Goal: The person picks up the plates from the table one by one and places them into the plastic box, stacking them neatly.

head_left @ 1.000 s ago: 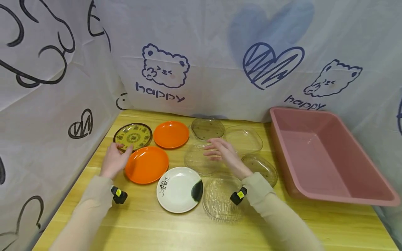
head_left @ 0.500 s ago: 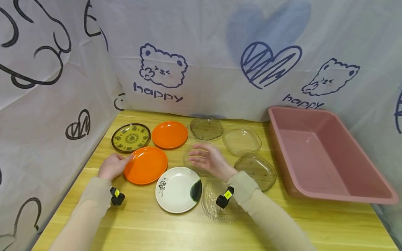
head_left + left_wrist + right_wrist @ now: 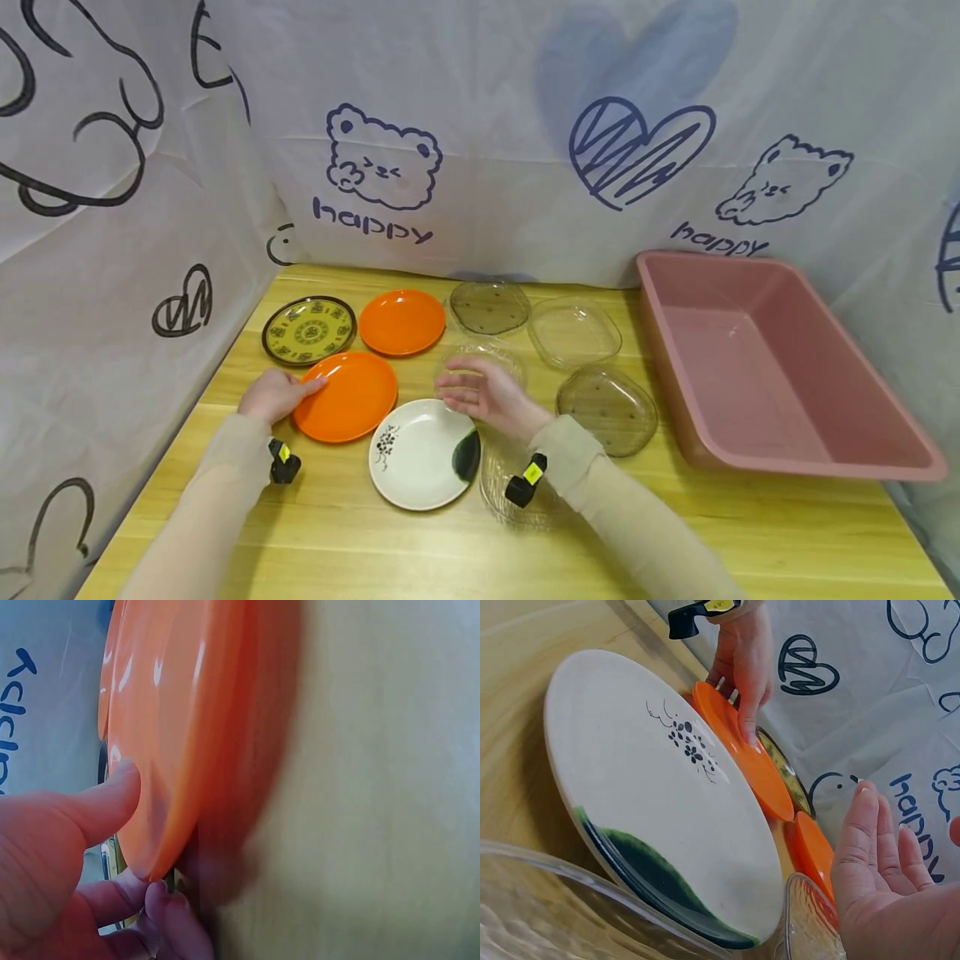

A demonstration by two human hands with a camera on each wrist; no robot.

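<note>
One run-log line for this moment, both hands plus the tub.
Left hand: pinches nearer round orange plate | Right hand: holds nothing, near round white floral plate | Rectangular pink plastic tub: right of both hands

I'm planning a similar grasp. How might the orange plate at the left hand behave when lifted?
The orange plate is probably stiff, its round outline showing no sag. Its shiny highlights suggest a smooth, perhaps slippery surface. Pinched at one edge by the left hand, it may tip toward its far side.

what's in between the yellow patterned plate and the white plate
The nearer orange plate, gripped at its edge by the left hand; the head view shows it between them.
</note>
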